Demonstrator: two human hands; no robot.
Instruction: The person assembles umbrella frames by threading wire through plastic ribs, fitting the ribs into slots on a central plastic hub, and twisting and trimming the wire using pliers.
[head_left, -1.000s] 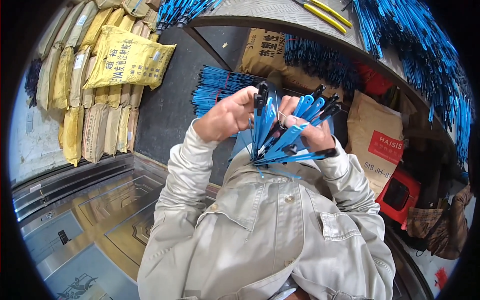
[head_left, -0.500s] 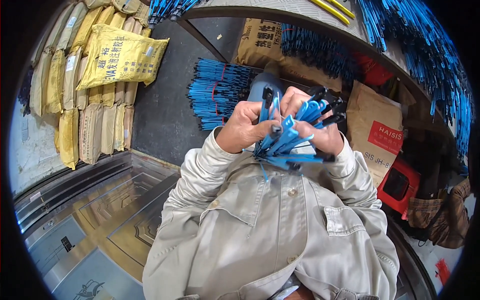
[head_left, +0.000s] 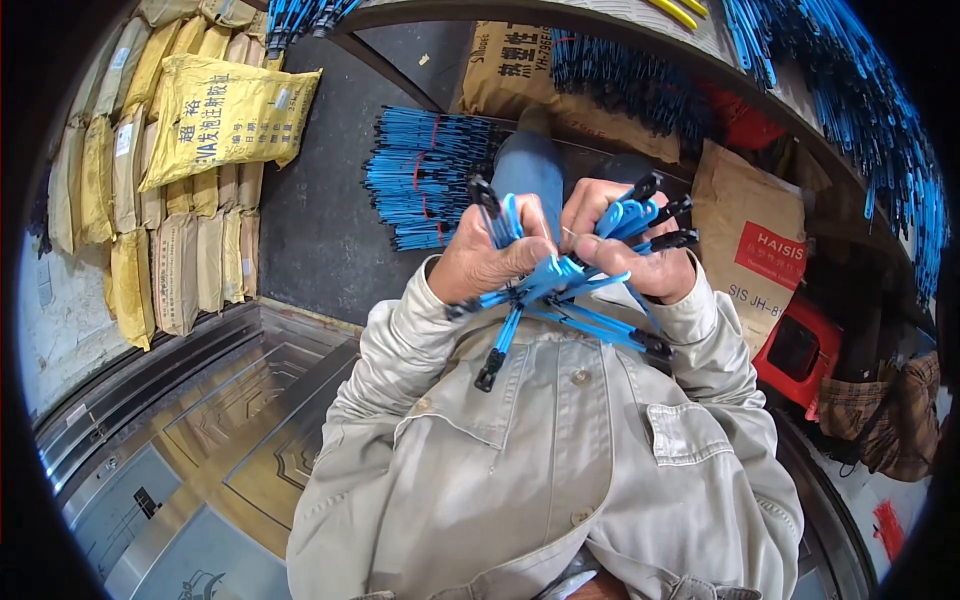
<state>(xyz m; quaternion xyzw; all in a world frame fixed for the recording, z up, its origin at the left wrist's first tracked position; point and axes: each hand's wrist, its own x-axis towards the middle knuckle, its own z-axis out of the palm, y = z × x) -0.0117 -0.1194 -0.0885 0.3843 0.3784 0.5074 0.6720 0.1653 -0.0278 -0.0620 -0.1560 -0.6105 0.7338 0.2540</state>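
Observation:
In front of my chest, a loose bunch of slim blue plastic strips with black clip-like ends (head_left: pixel 560 280) fans out in several directions. My left hand (head_left: pixel 490 255) is closed around strips on the left side, with its thumb pressed against a finger. On the right, my right hand (head_left: pixel 635 250) grips more strips, their black ends sticking out past the knuckles. Between the two hands the fingertips meet at a thin pale strand, too fine to name. Some strips hang down over my shirt front (head_left: pixel 545 390).
Tied bundles of similar strips (head_left: pixel 425 175) lie on the dark floor ahead. A shelf (head_left: pixel 450 15) holds more at the upper right. Stacked yellow and tan sacks (head_left: pixel 180 270) line the left. A brown paper sack (head_left: pixel 745 215) and a red object (head_left: pixel 800 360) stand at right.
The strips below my hands have spread apart and now splay downward and sideways. My left hand has tilted slightly, and its black-ended strips lean further left.

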